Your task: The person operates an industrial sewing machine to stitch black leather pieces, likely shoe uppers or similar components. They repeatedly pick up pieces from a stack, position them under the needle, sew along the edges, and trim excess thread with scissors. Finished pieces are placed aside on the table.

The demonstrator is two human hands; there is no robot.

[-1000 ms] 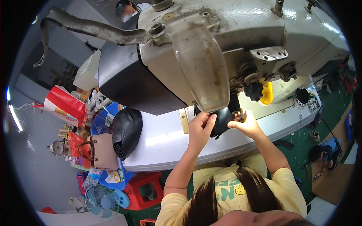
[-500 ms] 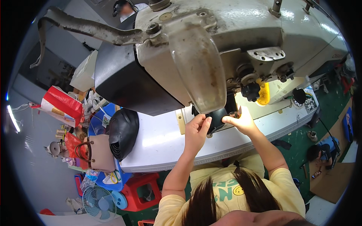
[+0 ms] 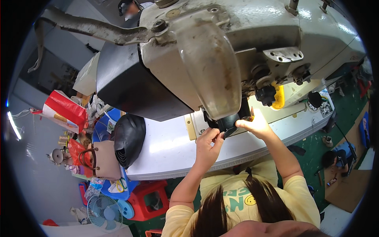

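Two hands — left hand (image 3: 208,143) and right hand (image 3: 254,125) — pinch the black piece (image 3: 230,120) at frame centre, fingers closed on its edges; it looks light, pliable.

Pink handbag (image 3: 106,160), red stool (image 3: 148,199), blue fan (image 3: 103,209), perhaps scissors (image 3: 119,185)

Both hands are up at the sewing machine (image 3: 244,51) now. The left hand (image 3: 208,144) pinches the near edge of a black piece (image 3: 229,121) lying under the machine's head, and the right hand (image 3: 256,125) presses on its far side, fingers flat. The white table (image 3: 166,150) spreads below them. Off to the left a stack of black pieces (image 3: 128,139) sits at the table's end, with a tan handbag (image 3: 104,160) beside it and a small blue fan (image 3: 103,209) lower down.
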